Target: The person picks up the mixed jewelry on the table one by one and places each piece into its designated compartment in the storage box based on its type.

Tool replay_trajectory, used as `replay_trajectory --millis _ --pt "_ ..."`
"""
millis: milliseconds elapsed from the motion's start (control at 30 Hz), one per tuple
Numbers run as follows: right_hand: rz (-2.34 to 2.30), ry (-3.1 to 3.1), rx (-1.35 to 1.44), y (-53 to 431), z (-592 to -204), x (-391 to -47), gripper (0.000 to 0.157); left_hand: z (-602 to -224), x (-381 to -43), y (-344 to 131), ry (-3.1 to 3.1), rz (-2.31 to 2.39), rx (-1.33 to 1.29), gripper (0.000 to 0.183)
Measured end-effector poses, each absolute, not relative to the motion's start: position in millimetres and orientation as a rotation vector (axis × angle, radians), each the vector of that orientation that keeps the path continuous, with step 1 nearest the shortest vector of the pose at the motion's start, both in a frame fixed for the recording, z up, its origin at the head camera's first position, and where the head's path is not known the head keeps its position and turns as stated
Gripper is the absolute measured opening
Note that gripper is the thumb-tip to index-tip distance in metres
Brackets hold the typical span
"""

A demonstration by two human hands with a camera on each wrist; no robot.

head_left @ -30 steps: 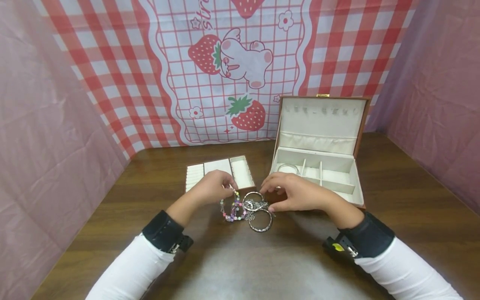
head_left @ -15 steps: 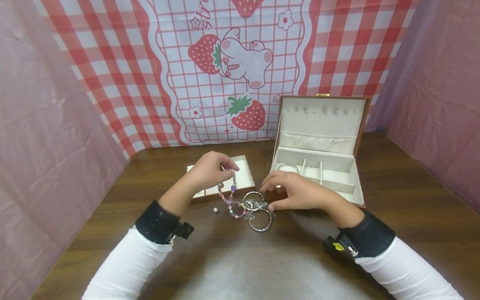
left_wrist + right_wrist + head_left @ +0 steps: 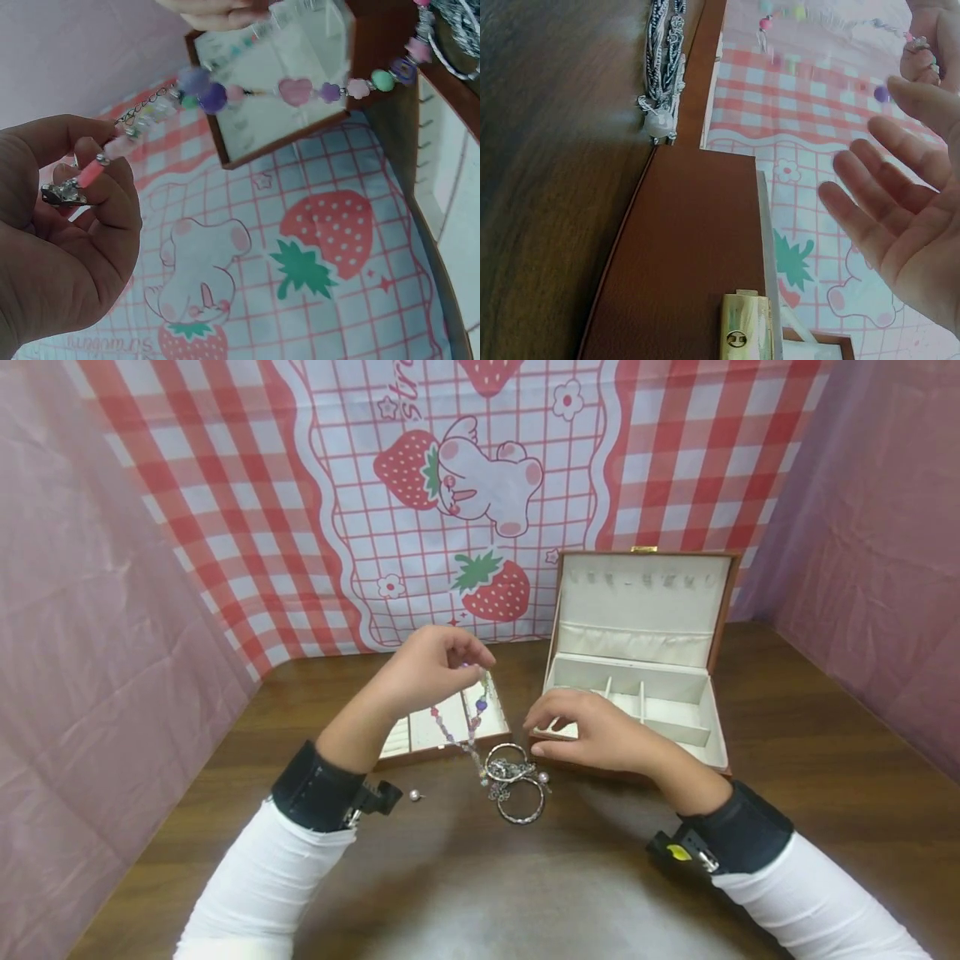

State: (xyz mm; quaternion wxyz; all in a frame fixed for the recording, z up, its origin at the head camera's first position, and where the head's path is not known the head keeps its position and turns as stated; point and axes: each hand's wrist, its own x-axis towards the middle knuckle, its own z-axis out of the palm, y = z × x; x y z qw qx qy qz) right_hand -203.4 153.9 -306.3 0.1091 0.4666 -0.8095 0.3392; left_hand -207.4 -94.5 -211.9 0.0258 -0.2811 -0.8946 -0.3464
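Observation:
My left hand (image 3: 431,672) pinches a colourful beaded necklace (image 3: 212,97) between curled fingers and thumb, above the small jewelry tray (image 3: 450,750). The strand hangs in a loop, its lower end down at a pile of silver chains (image 3: 512,770). In the left wrist view, pastel hearts and flowers show among its beads. A silver bangle (image 3: 521,822) lies at the pile, and another overlaps the chains. My right hand (image 3: 592,731) holds nothing; its relaxed fingers are over the front edge of the open jewelry box (image 3: 645,606). The right wrist view shows these fingers spread.
A pearl stud (image 3: 416,795) lies on the wooden table (image 3: 480,893), left of the pile. Another pearl (image 3: 543,777) sits at the pile's right side. The box's brown front wall (image 3: 697,240) carries a gold clasp (image 3: 746,322). A strawberry-print cloth (image 3: 487,585) hangs behind.
My left hand has risen and moved away from me, drawing the beaded necklace up from the pile. The pearl stud has come into view. My right hand has shifted slightly back from the pile.

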Motion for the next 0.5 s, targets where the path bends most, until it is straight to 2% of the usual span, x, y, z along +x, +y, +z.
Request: replay_trajectory --millis 267,400,500 --pt "1.099 -2.303 1.081 154 -298 -196 0.024 -209 -201 -75 -2.736 -1.192 -0.95 0.011" --pt "1.311 -2.322 0.981 153 -292 -191 0.03 -212 -200 -66 -2.704 -1.255 -1.023 0.011" --pt "1.484 -2.302 0.973 153 -288 -187 0.029 -214 -199 -59 -2.684 -1.282 -1.09 0.013"
